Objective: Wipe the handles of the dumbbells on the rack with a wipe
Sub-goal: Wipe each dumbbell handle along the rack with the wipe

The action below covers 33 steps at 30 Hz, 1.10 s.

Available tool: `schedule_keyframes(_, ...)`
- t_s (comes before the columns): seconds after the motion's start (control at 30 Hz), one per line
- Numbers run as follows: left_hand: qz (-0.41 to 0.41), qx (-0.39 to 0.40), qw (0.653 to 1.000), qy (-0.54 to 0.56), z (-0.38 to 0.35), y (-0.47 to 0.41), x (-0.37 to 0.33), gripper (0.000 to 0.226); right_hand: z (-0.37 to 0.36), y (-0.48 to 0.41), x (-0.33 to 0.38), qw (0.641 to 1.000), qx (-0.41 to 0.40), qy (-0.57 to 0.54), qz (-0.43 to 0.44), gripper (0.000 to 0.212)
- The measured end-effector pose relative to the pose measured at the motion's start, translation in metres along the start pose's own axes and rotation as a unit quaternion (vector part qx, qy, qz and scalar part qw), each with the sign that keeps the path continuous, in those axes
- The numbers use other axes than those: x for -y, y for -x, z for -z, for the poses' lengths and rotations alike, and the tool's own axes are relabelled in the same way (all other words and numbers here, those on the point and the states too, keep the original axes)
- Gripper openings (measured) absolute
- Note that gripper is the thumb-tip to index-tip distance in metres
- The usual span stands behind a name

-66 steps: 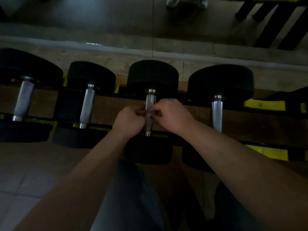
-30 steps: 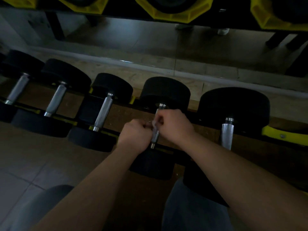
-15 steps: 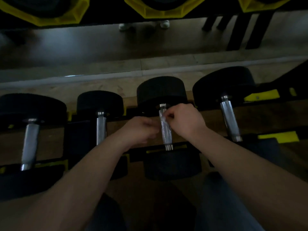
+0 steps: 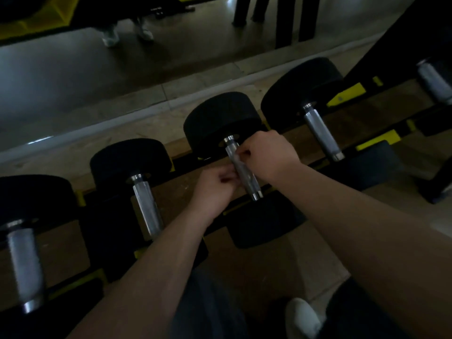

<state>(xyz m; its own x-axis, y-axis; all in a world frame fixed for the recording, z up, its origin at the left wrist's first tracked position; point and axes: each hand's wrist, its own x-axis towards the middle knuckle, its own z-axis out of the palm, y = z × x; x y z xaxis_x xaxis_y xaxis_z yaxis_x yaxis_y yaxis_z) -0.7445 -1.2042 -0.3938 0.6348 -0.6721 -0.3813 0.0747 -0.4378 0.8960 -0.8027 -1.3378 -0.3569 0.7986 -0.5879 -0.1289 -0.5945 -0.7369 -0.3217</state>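
Observation:
Several black dumbbells with steel handles lie in a row on the low rack (image 4: 342, 133). Both my hands are at the middle dumbbell's handle (image 4: 245, 178). My right hand (image 4: 269, 155) grips the upper part of that handle from the right, fingers curled. My left hand (image 4: 214, 189) pinches at the handle's left side. A thin pale wipe (image 4: 236, 161) seems to lie around the handle between my fingers, but the dim light hides its edges.
Neighbouring dumbbell handles lie to the left (image 4: 148, 206), far left (image 4: 24, 267) and right (image 4: 321, 134). Yellow rack brackets (image 4: 347, 94) show at the right. A mirror (image 4: 122, 64) behind the rack reflects the floor and a person's shoes. My shoe (image 4: 302, 316) is at the bottom.
The view has tilted and moved closer. My right hand has stayed at the top of the middle handle, and my left hand remains pinched at its left side.

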Motion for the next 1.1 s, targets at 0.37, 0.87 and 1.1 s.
schedule_keyframes(0.37, 0.021, 0.025, 0.996, 0.087, 0.0, 0.003, 0.007, 0.041, -0.009, 0.01, -0.019, 0.989, -0.015, -0.144, -0.035, 0.01)
schedule_keyframes(0.87, 0.02, 0.062, 0.996, 0.058, -0.003, -0.002, 0.023, 0.06, -0.017, -0.02, -0.025, 0.976, 0.029, -0.212, -0.032, 0.021)
schedule_keyframes(1.1, 0.014, 0.06, 0.994, 0.093, -0.002, -0.006, 0.024, 0.056, 0.007, -0.007, -0.039, 0.967, 0.254, -0.015, 0.03, 0.016)
